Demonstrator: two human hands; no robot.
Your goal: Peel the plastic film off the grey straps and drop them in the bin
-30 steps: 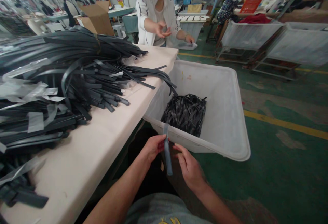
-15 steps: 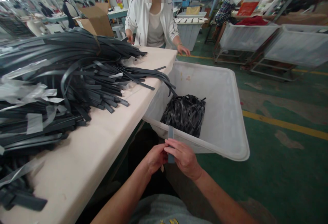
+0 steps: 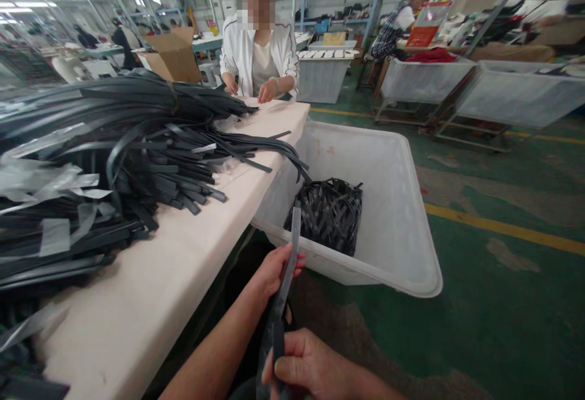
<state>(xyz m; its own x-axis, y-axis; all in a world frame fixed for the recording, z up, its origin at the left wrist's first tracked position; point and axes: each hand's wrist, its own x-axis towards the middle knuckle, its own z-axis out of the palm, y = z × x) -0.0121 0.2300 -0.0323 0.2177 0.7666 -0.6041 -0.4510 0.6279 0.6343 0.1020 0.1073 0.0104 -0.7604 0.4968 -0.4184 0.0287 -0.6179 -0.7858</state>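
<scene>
A long flat dark grey strip (image 3: 287, 279) runs from over the near rim of the white bin down toward my body. My left hand (image 3: 273, 271) is closed around its middle, just outside the bin. Closer to me, my right hand (image 3: 304, 360) pinches a dark strip end between thumb and fingers. Whether that end belongs to the same strip, I cannot tell. Inside the white bin (image 3: 388, 205) lies a tangled heap of dark strips (image 3: 331, 214). Bundles of similar strips (image 3: 159, 168) cover much of the table on the left, some hanging over its edge into the bin.
The pale-topped table (image 3: 192, 253) borders the bin on the left. Across it, a person in a white jacket (image 3: 260, 52) has both hands at the far edge. An open cardboard box (image 3: 176, 55) and wheeled bins (image 3: 425, 83) stand farther back.
My hands, together at the strip before, are now apart: the right has drawn back toward my body. The person opposite has brought a hand from the bin's corner to the table.
</scene>
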